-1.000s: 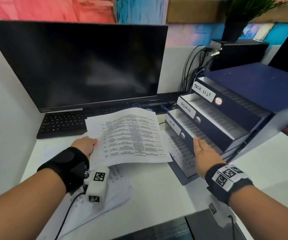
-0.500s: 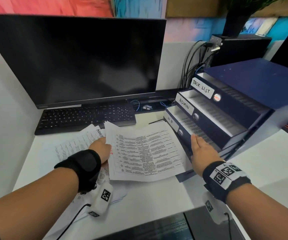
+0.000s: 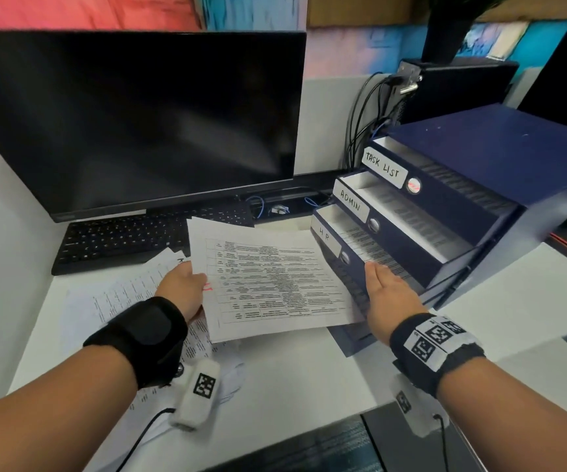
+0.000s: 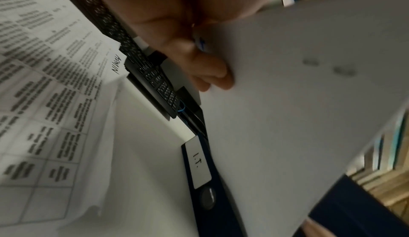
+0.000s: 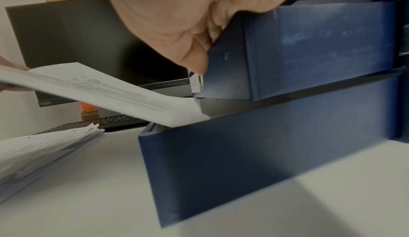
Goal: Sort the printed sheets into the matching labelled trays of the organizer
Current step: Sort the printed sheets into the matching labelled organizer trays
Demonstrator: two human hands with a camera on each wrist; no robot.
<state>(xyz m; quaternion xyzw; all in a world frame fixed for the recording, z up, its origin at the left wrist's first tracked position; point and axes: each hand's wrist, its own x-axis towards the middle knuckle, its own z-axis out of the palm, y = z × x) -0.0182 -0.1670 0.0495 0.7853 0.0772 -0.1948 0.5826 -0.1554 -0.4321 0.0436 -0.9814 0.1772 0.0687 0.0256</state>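
My left hand pinches the left edge of a thin bundle of printed sheets, thumb on top beside a red handwritten mark. In the left wrist view its fingers curl under the bundle. The bundle's right edge reaches over the lowest tray, labelled I.T.. My right hand lies flat with straight fingers on the HR tray of the dark blue organizer. Above it are the ADMIN tray and the TASK LIST tray, both holding paper.
A loose pile of printed sheets lies on the white desk under my left wrist, its top sheet marked ADMIN. A black keyboard and a dark monitor stand behind. Cables hang left of the organizer.
My left hand brought the sheets down from over the keyboard and rightward toward the lowest tray. The pile under them is now uncovered. My right hand stayed on the HR tray.
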